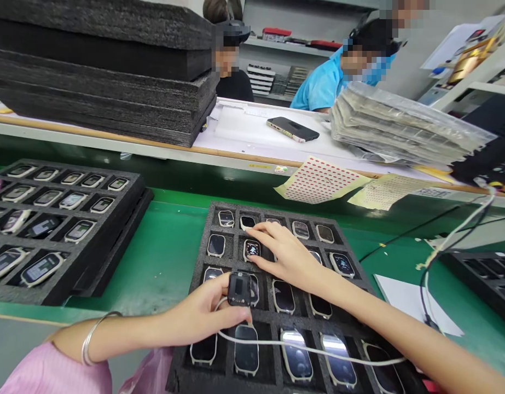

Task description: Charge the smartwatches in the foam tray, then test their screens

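Pinching a black square module (239,288), the left hand (205,312) hovers over the foam tray (180,375); the right hand (291,254) narrowly brackets a lit smartwatch (252,249) seated far left, grip unclear. Tugging the white cable (313,345) could snag the near watches (296,358).

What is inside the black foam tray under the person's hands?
Watches sit in compartments of the foam tray; the right hand is at one lit watch. The right hand, left hand and black device hide some contents.

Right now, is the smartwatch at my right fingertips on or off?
On: the smartwatch at your right hand shows bright markings against black.
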Tool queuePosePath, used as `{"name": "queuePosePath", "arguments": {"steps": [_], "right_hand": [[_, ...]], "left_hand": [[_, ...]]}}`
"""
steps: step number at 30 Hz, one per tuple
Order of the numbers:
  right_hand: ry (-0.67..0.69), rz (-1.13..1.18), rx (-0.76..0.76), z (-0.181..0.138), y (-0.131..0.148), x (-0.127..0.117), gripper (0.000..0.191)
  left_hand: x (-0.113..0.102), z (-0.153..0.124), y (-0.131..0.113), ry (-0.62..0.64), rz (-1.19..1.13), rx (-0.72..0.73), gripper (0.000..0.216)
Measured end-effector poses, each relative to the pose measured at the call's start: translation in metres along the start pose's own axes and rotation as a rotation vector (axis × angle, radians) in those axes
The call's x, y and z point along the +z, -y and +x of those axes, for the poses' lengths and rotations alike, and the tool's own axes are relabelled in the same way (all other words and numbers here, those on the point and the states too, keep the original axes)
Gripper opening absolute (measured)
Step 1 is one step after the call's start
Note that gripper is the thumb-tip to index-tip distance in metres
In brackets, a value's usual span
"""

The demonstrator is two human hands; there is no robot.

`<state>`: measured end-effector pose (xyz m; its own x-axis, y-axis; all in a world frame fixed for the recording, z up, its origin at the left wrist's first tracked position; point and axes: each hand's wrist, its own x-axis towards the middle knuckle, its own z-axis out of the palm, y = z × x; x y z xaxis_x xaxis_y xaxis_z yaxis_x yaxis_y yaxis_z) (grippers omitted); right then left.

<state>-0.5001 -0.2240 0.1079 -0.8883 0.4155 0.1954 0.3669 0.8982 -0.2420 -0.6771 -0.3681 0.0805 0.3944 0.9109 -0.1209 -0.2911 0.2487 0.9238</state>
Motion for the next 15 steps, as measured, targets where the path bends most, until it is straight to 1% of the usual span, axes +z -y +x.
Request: {"name": "queuePosePath", "arguments": {"steps": [2,4,7,9,12,15], "right_hand": [[0.043,-0.045,-0.092,0.016,0.010,-0.003,0.032],[0.135,-0.086,-0.166,0.036,0.020,-0.002,0.023],[0.246,-0.153,-0.186,0.064,0.032,0.008,0.018],[0.255,-0.168,-0.187,0.074,0.034,0.016,0.019],[0.229,-0.149,-0.196,0.077,0.029,0.023,0.025],[0.191,-0.116,-0.179,0.070,0.018,0.017,0.039]], "left_hand": [[-0.001,-0.007,0.002,-0.045,-0.014,0.009,0.018],[-0.001,-0.010,0.004,-0.090,-0.013,0.001,0.019],[-0.002,-0.011,0.005,-0.134,-0.006,0.025,0.022],[-0.004,-0.011,0.006,-0.165,-0.009,0.055,0.023],[-0.008,-0.011,0.009,-0.197,-0.021,0.092,0.031],[-0.012,-0.012,0.011,-0.190,-0.052,0.118,0.035]]}}
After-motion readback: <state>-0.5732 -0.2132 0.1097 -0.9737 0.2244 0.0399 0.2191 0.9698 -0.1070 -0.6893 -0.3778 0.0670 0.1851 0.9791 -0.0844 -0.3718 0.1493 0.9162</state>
